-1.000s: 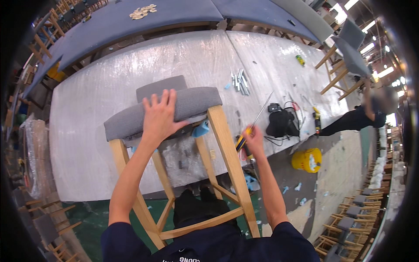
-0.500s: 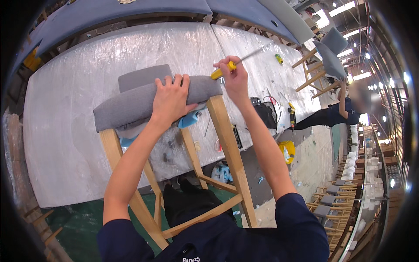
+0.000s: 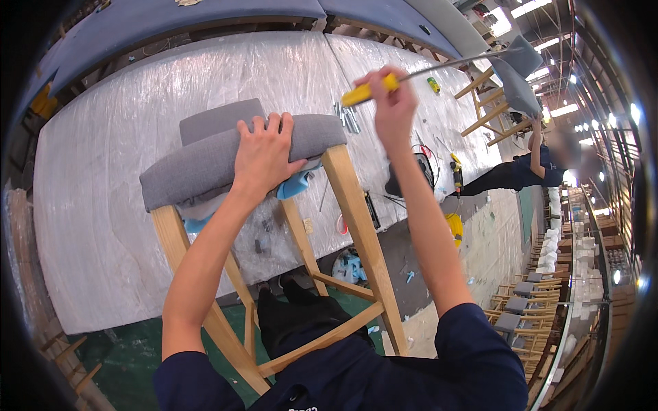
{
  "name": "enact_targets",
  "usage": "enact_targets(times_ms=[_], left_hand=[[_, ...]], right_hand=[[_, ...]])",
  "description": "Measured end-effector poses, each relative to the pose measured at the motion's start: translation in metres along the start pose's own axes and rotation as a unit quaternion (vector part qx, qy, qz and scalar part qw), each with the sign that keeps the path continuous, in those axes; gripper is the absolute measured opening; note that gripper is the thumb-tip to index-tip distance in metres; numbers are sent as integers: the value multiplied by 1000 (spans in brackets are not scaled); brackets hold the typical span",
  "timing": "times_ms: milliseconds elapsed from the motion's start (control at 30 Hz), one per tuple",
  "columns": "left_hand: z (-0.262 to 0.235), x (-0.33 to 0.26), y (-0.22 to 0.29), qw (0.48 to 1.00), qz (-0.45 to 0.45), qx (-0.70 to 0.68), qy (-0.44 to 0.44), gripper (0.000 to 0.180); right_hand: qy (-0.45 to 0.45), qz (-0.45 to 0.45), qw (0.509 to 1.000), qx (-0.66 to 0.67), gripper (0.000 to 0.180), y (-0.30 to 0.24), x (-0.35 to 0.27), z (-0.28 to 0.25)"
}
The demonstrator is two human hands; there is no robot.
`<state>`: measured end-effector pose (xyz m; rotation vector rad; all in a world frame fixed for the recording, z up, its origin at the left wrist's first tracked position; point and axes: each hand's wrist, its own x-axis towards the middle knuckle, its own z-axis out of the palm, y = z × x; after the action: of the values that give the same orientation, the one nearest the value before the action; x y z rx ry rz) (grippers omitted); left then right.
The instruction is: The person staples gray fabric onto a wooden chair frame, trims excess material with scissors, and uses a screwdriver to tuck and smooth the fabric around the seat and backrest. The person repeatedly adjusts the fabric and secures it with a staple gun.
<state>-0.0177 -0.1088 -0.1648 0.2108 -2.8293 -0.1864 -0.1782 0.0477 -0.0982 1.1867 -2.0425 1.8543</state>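
An upholstered chair [image 3: 356,226] with pale wooden legs lies tipped, its legs toward me and its grey seat [image 3: 205,157] against the wrapped table. My left hand [image 3: 264,161] grips the seat's edge, fingers spread over the grey fabric and thumb on the near side. Blue material [image 3: 295,186] shows under the seat. In my right hand [image 3: 396,109], raised right of the chair, is a screwdriver [image 3: 370,90] with a yellow handle; its long shaft points up to the right. The hand is slightly blurred. Several short metal pieces [image 3: 348,118] lie near the seat's right end.
Clear plastic film covers the table [image 3: 103,205]. A black bag [image 3: 411,175], a yellow-and-black power tool [image 3: 457,175] and a small green-yellow can [image 3: 434,85] are on the right. Beyond, a person [image 3: 541,164] holds another grey chair [image 3: 517,82]. More chairs [image 3: 524,308] stand at lower right.
My right hand has moved up and to the right with the screwdriver, away from the seat's end, uncovering the metal pieces. My left hand stays on the seat.
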Motion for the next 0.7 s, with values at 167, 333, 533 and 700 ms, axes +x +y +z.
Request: enact_targets(times_ms=[167,333,533,700], left_hand=[[5,0,0,999,11,4,31,82],[5,3,9,1000,12,2,11,81],[0,-3,-7,1000,-17,11,2,82],[4,2,5,1000,0,-10,-6,81]], right_hand=[[-42,32,996,-72,17,7,-4,-4],[-42,9,996,-78,16,20,-33,-2],[-13,-2,999,-36,15,-5,-3,7],[-81,74,989,-101,14,11,-13,-6]])
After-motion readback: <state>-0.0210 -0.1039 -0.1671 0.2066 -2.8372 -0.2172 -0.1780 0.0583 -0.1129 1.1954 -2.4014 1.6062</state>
